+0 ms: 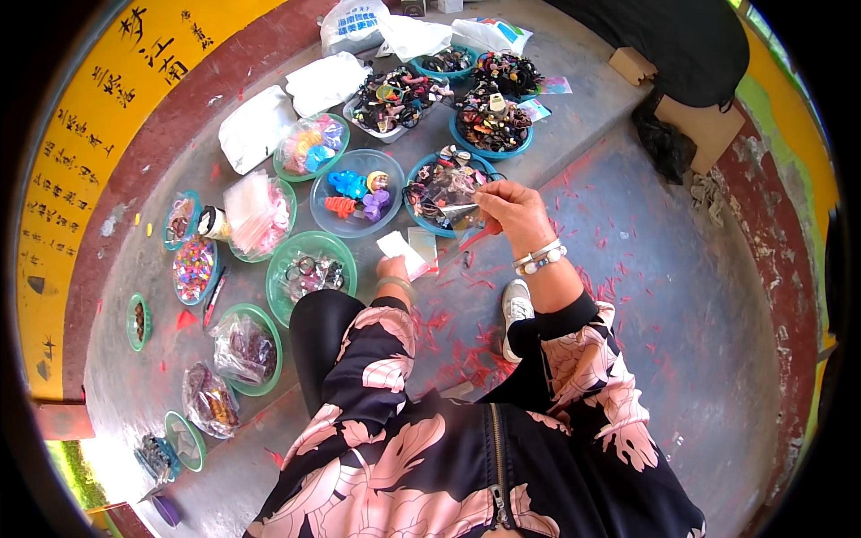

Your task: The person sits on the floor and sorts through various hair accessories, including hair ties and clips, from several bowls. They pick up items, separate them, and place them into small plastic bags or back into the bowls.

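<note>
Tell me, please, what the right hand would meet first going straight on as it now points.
Most likely the mixed small items in the blue bowl; the right hand appears over its edge, but its height above them is unclear.

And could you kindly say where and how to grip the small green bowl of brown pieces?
Probably pinch the small green bowl by its rim, coming from the right, where the left hand is: it sits open side up, with that edge exposed.
</note>
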Tool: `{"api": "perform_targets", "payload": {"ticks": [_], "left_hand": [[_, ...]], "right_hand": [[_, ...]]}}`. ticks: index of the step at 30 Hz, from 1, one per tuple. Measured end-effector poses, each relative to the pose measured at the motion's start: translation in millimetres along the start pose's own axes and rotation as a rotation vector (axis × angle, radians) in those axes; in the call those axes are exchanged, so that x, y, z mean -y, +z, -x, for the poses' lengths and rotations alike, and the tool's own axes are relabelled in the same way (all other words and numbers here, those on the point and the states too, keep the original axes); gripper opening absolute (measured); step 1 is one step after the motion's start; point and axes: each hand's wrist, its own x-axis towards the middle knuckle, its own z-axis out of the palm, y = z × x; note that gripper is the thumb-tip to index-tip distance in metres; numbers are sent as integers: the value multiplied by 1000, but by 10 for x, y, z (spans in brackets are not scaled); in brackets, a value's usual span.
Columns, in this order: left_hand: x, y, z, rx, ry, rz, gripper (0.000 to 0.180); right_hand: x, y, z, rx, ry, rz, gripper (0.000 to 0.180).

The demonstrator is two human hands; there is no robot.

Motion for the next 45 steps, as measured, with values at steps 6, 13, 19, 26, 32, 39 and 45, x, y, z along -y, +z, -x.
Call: {"api": "perform_targets", "payload": {"ticks": [6,13,19,26,32,39,45], "left_hand": [[37,-135,-105,35,149,-147,29],[-458,159,418,-300,505,-353,36],[-1640,198,1450,520,326,256,38],[-1913,-23,1787,814,156,226,26],[-1803,-23,1571,694,164,381,21],[-1897,-20,1670,659,45,617,20],[-1800,-25,1656,758,-5,296,22]], "right_hand": [[-48,37,-36,43,5,-11,12],[-38,-14,-12,78,62,-111,11],[-1,2,11,67,71,-202,11],[-40,120,8,193,72,-124,10],[-33,195,37,237,121,51,14],[-152,214,4,228,171,-55,13],[-29,170,-6,-17,-1,-245,7]]}}
